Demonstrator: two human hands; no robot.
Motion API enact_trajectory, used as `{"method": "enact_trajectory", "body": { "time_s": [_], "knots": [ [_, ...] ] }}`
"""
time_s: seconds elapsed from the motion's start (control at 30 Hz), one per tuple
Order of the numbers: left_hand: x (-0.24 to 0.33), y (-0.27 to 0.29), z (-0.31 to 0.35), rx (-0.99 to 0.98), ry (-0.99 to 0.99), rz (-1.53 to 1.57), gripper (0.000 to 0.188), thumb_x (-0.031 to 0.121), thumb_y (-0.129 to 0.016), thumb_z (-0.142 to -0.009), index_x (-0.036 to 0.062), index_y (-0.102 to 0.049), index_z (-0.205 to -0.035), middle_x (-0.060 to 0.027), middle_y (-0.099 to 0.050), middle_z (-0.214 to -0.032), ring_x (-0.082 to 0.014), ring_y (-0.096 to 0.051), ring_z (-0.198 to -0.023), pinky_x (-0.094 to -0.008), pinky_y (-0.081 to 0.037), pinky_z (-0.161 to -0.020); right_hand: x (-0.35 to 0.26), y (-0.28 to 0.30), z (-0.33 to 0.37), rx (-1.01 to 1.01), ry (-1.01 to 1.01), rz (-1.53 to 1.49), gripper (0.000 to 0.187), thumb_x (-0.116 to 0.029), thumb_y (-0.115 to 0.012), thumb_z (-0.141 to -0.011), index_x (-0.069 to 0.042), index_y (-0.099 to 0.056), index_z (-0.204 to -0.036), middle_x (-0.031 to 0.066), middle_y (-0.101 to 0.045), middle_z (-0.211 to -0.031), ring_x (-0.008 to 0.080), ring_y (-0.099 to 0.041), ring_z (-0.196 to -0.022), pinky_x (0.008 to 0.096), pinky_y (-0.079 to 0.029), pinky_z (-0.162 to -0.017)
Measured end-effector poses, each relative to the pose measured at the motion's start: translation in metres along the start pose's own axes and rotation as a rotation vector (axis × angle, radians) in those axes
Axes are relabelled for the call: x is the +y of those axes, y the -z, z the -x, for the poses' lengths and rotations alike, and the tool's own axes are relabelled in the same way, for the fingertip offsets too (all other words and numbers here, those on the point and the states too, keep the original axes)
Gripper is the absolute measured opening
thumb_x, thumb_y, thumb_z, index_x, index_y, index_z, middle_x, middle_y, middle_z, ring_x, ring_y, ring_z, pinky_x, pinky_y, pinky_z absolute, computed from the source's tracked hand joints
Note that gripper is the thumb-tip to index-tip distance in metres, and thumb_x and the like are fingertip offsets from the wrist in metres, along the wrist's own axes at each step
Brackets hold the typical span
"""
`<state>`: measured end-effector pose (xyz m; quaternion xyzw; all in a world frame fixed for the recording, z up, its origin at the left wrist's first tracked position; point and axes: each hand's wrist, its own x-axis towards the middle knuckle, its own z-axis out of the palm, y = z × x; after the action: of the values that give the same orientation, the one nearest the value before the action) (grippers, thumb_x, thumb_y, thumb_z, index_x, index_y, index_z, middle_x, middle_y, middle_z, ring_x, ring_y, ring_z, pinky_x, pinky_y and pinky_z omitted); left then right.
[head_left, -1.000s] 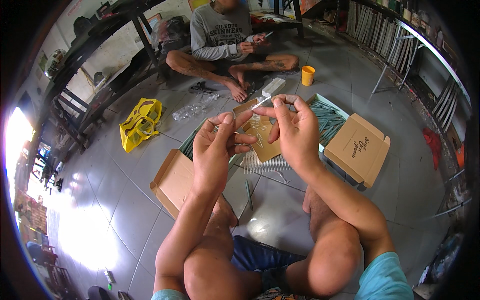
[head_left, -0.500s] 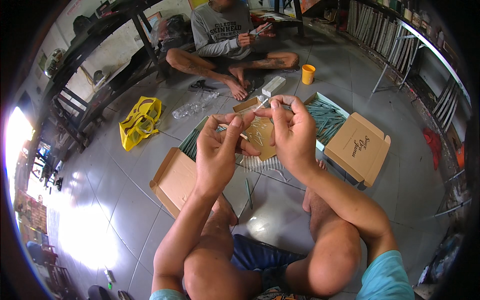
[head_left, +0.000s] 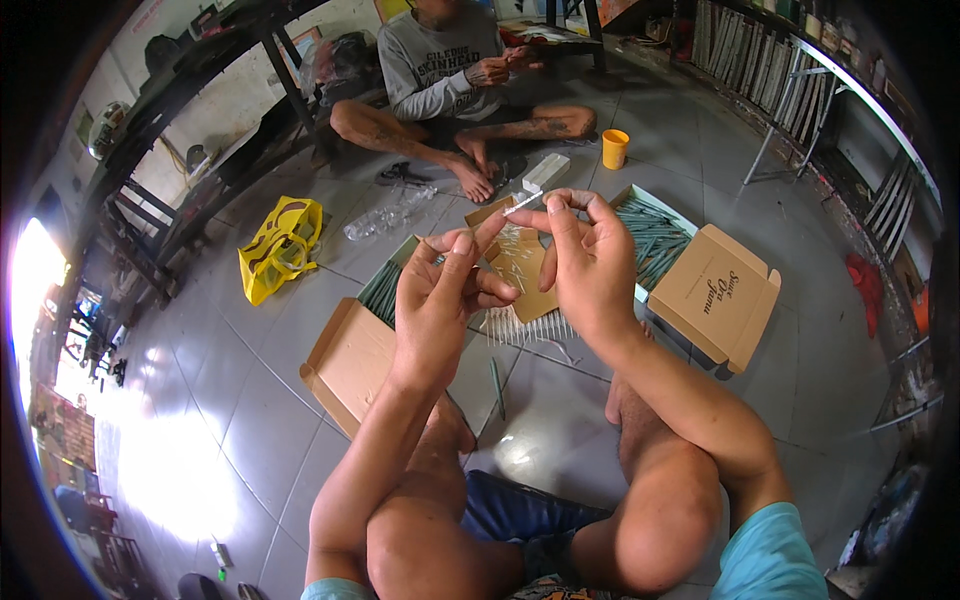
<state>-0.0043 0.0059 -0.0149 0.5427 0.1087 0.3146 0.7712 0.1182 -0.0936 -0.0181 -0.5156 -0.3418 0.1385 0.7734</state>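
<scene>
Both hands are raised over the floor point(head_left: 250, 400) in front of the person's bent knees. The right hand point(head_left: 590, 265) pinches one end of a thin pale stick point(head_left: 523, 203) between thumb and forefinger, the other fingers loosely curled; the stick slants down toward the left. The left hand point(head_left: 440, 295) is narrowed, its thumb and forefinger tips pressed together just below the stick's lower end; whether they touch the stick cannot be told. Under the hands, on the floor, lies a brown card point(head_left: 525, 270) with a row of pale sticks point(head_left: 530, 325) along its near edge. To the right is an open box point(head_left: 715, 295) with a tray of green sticks point(head_left: 650, 235) at its far side. To the left lies a second open box point(head_left: 350, 365), also with green sticks point(head_left: 382, 290) at its far end. 1 green stick point(head_left: 497, 388) lies loose on the floor between the knees. Farther off sit a yellow bag point(head_left: 280, 250), an orange cup point(head_left: 614, 149) and a second person point(head_left: 450, 75), cross-legged, hands together.
</scene>
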Motion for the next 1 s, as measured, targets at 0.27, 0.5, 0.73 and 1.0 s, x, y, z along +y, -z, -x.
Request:
{"method": "enact_trajectory", "body": {
  "time_s": [0.27,0.5,0.73,1.0],
  "knots": [
    [-0.001,0.004,-0.002,-0.04,0.008,0.071,0.018,0.021,-0.05,-0.104,0.0032,-0.049,-0.109,-0.026,-0.051,-0.139,-0.0133,-0.066,-0.072,-0.0258,-0.057,-0.069,0.004,0.004,-0.003,0.024,-0.041,-0.062,0.028,-0.027,-0.05,-0.103,0.001,-0.05,-0.109,0.0146,-0.073,-0.099,0.008,-0.051,-0.042,0.0206,-0.039,-0.042],
    [-0.002,0.005,-0.002,-0.06,0.019,0.105,0.017,0.021,-0.048,-0.105,0.0045,-0.049,-0.108,-0.0251,-0.05,-0.14,-0.0133,-0.066,-0.078,-0.0257,-0.058,-0.07,0.005,0.003,-0.004,0.04,-0.076,-0.098,0.028,-0.027,-0.05,-0.104,0.001,-0.05,-0.108,0.0158,-0.074,-0.099,0.0069,-0.049,-0.043,0.0195,-0.039,-0.042],
    [-0.002,0.005,-0.002,-0.065,0.03,0.125,0.016,0.021,-0.046,-0.105,0.0055,-0.048,-0.108,-0.0252,-0.05,-0.14,-0.0142,-0.066,-0.08,-0.0258,-0.059,-0.072,0.009,0.007,-0.007,0.03,-0.109,-0.136,0.029,-0.028,-0.049,-0.104,0.001,-0.051,-0.109,0.0142,-0.074,-0.098,0.0076,-0.05,-0.041,0.0192,-0.04,-0.042],
    [-0.002,0.004,-0.002,-0.055,0.0,0.102,0.024,0.026,-0.045,-0.106,0.0031,-0.041,-0.111,-0.0237,-0.054,-0.137,-0.017,-0.068,-0.072,-0.029,-0.059,-0.069,-0.001,0.001,-0.001,-0.008,-0.018,-0.04,0.026,-0.025,-0.048,-0.104,0.0,-0.048,-0.108,0.014,-0.074,-0.1,0.0072,-0.051,-0.042,0.0197,-0.04,-0.042]
  ]
}}
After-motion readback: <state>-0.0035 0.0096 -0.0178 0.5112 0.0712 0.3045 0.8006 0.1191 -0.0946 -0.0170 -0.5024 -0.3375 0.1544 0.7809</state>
